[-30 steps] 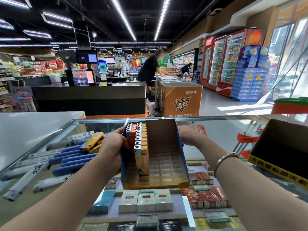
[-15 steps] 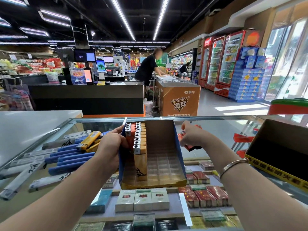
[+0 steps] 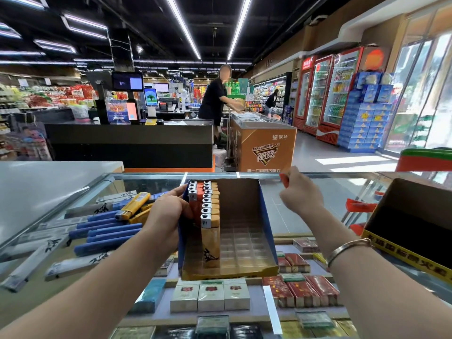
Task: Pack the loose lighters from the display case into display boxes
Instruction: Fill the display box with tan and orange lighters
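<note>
While closed, right hand (image 3: pixel 302 192) around lighter (image 3: pixel 284 179).

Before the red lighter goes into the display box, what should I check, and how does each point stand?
1. Left hand steadies display box: ok.
2. Right hand grips red lighter: ok.
3. Free slots right of the packed lighters: ok.
4. Packed lighters upright: ok.
5. Red lighter's orientation: cannot tell, mostly hidden.
6. Box flat on glass counter: ok.
</note>
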{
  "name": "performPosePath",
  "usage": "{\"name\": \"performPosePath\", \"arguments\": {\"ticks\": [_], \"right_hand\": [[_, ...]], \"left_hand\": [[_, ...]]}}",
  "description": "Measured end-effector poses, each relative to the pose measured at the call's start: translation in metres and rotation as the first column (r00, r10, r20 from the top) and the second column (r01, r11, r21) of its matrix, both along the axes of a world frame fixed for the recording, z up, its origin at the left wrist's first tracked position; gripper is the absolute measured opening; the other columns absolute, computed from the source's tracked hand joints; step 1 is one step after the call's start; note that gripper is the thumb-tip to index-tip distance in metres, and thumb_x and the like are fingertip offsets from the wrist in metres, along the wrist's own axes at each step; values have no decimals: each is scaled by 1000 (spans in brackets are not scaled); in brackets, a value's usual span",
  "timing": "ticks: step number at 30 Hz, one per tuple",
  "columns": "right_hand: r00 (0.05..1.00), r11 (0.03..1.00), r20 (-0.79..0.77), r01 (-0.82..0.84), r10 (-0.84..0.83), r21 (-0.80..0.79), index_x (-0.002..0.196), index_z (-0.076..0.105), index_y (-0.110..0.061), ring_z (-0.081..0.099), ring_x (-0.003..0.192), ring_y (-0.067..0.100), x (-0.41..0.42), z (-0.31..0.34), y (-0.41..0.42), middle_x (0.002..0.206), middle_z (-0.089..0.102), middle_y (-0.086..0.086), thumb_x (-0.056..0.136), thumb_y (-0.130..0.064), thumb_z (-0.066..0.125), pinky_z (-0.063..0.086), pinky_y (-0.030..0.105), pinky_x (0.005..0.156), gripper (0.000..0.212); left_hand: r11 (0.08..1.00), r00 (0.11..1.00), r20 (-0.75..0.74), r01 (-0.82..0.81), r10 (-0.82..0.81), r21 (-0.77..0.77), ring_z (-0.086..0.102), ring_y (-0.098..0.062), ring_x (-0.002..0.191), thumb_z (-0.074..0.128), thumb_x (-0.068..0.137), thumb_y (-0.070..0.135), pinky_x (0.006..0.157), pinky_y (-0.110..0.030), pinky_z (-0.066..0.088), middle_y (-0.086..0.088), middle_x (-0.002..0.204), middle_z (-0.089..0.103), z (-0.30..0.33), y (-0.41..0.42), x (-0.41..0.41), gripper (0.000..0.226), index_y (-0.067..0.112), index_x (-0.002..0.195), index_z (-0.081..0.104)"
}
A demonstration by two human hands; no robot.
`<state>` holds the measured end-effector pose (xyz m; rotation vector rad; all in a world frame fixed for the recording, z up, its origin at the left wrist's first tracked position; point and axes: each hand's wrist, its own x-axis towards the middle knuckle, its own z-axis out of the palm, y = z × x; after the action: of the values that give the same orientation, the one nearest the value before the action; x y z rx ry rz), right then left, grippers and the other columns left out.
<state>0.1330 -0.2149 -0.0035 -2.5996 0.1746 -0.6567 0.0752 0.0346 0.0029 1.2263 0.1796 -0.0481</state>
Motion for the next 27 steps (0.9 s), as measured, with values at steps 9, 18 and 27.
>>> {"name": "performPosePath", "arguments": {"ticks": [9, 18, 27], "right_hand": [[973, 968, -131, 165, -192, -190, 122, 41, -18, 57, 100, 31, 10, -15, -17, 114, 55, 9, 90, -28, 53, 41, 38, 72, 36], [933, 990, -347, 50, -93, -129, 106, 47, -16, 54, 81, 21, 0, 1, -12, 91, 53, 5, 85, -18, 57, 44, 33, 67, 24], [748, 975, -643, -222, 165, -8, 102, 50, -14, 59, 77, 17, -34, 26, -9, 89, 56, 7, 72, -20, 71, 51, 23, 60, 37]], "left_hand": [[1000, 1000, 5, 3, -3, 8, 65, -28, 85, 36, 65, -14, 53, -32, 52, -13, 95, 67, -1, 0, 1, 59, 27, 98, 60], [1000, 1000, 22, 19, -19, -4, 64, -27, 81, 33, 69, -17, 48, -30, 52, -13, 91, 66, 2, -2, -1, 56, 26, 94, 59], [1000, 998, 55, 13, -14, 4, 65, -25, 80, 34, 70, -17, 45, -28, 51, -9, 89, 67, 0, -6, -3, 55, 25, 97, 56]]}}
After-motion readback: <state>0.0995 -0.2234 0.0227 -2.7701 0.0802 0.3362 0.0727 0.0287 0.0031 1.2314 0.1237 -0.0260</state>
